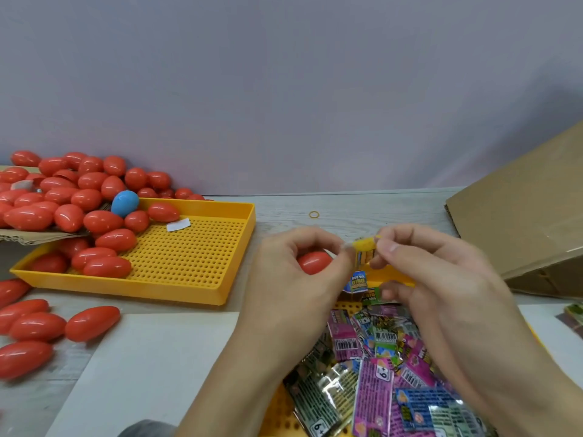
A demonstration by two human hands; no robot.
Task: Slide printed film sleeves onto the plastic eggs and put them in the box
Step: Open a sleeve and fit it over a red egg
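My left hand (290, 279) curls round a red plastic egg (314, 262) in its palm, and its fingertips also pinch the left edge of a yellow printed film sleeve (364, 252). My right hand (429, 272) pinches the sleeve's right edge, so the sleeve hangs between both hands just right of the egg. Below the hands lies a heap of loose printed sleeves (378, 357) in pink, green and blue. The cardboard box (520, 209) stands at the right.
A yellow perforated tray (195, 247) at the left holds red eggs; a big pile of red eggs (63, 190) with one blue egg (124, 202) spills over it. More red eggs (34, 326) lie at the near left. A rubber band (314, 214) lies behind the hands.
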